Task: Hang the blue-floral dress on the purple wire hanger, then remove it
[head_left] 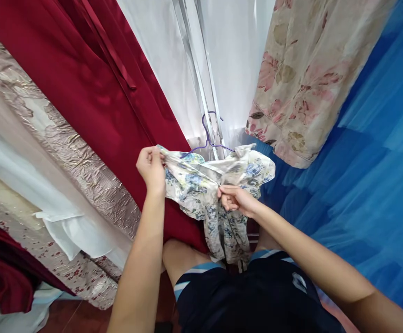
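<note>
1. Done: the short-sleeved blue-floral garment (192, 182) is on the purple hanger (207, 135), before the person's knees; whether the hook bears on anything cannot be told.
2. The left hand (151, 169) pinches one sleeve side, the cloth drawn taut.
3. The right hand (235, 199) pinches mid-chest.
4. Left, seemingly: the opening gapes above the right fingers, so its fastening looks half done or half undone.
</note>
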The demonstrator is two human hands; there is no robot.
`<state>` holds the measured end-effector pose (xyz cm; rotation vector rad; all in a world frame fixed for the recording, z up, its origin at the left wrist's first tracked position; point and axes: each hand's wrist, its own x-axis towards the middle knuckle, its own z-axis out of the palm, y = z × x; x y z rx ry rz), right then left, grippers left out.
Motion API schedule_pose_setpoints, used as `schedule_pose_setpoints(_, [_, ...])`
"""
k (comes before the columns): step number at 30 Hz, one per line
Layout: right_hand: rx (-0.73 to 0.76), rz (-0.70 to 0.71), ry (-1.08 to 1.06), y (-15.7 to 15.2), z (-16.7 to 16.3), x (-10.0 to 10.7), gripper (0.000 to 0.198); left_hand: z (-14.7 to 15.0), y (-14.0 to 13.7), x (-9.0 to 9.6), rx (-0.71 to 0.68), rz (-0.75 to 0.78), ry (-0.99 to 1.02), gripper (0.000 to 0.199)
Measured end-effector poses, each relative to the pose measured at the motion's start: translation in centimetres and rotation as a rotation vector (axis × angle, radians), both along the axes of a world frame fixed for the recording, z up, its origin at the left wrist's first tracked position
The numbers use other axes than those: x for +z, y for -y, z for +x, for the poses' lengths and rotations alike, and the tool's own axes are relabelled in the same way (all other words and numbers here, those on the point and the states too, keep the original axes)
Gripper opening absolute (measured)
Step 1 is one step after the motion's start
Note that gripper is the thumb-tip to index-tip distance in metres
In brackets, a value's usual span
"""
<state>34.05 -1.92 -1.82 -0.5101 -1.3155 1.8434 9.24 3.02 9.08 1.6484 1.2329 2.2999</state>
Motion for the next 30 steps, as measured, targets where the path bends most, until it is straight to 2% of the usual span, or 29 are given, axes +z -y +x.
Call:
schedule_pose_setpoints(2, [0.013, -0.018, 0.049, 0.9, 1.1, -1.3, 0.027, -3.0, -1.3, -1.8, 0.041, -0.099, 0.199, 0.019])
schedule_pose_setpoints(4, [0.042, -0.016, 0.100, 1.6, 2.1, -2.6, 0.028, -4.5, -1.7, -4.7, 0.022, -0.266, 0.395, 0.025])
schedule_pose_setpoints(5, [0.059, -0.018, 0.131, 1.8, 2.5, -3.4, 0.029, -4.7, -1.5, -6.5, -0.007, -0.341, 0.428, 0.029])
schedule_pose_setpoints(9, [0.031, -0.074, 0.369, 1.9, 4.3, -7.3, 0.034, -2.8, 0.9, -13.5, -0.195, -0.598, 0.350, 0.038])
schedule_pose_setpoints(11, [0.000, -0.095, 0.516, 1.9, 5.4, -9.4, 0.035, -1.2, 2.5, -15.4, -0.314, -0.688, 0.268, 0.037])
schedule_pose_setpoints(13, [0.010, -0.107, 0.617, 2.3, 6.4, -10.7, 0.035, 0.8, 4.1, -15.5, -0.421, -0.677, 0.132, 0.034])
schedule_pose_setpoints(15, [0.005, -0.030, 0.674, 3.3, 7.0, -10.6, 0.031, 3.2, 5.9, -14.0, -0.492, -0.575, -0.056, 0.030])
schedule_pose_setpoints(17, [-0.080, 0.176, 0.671, 4.6, 6.7, -9.0, 0.031, 5.9, 7.6, -11.5, -0.536, -0.503, -0.214, 0.027])
schedule_pose_setpoints(19, [-0.178, 0.412, 0.601, 5.8, 5.6, -6.5, 0.050, 8.7, 9.1, -9.0, -0.593, -0.508, -0.338, 0.026])
schedule_pose_setpoints(20, [-0.189, 0.476, 0.559, 6.3, 4.9, -5.3, 0.049, 9.9, 9.7, -8.1, -0.618, -0.503, -0.389, 0.025])
schedule_pose_setpoints(22, [-0.169, 0.504, 0.496, 7.2, 3.8, -3.1, 0.024, 11.6, 10.6, -6.9, -0.701, -0.526, -0.405, 0.026])
schedule_pose_setpoints(23, [-0.178, 0.505, 0.472, 7.6, 3.7, -2.3, 0.017, 12.0, 10.8, -6.8, -0.770, -0.562, -0.378, 0.027])
schedule_pose_setpoints(25, [-0.270, 0.551, 0.430, 8.2, 4.3, -1.0, 0.023, 12.1, 11.1, -7.4, -0.956, -0.670, -0.288, 0.031])
schedule_pose_setpoints(28, [-0.555, 0.754, 0.375, 8.6, 7.3, 0.4, 0.027, 11.1, 11.1, -9.5, -1.258, -0.864, -0.225, 0.046])
schedule_pose_setpoints(30, [-0.758, 0.895, 0.401, 8.4, 9.5, 1.3, 0.026, 10.6, 11.2, -10.7, -1.355, -0.934, -0.265, 0.043])
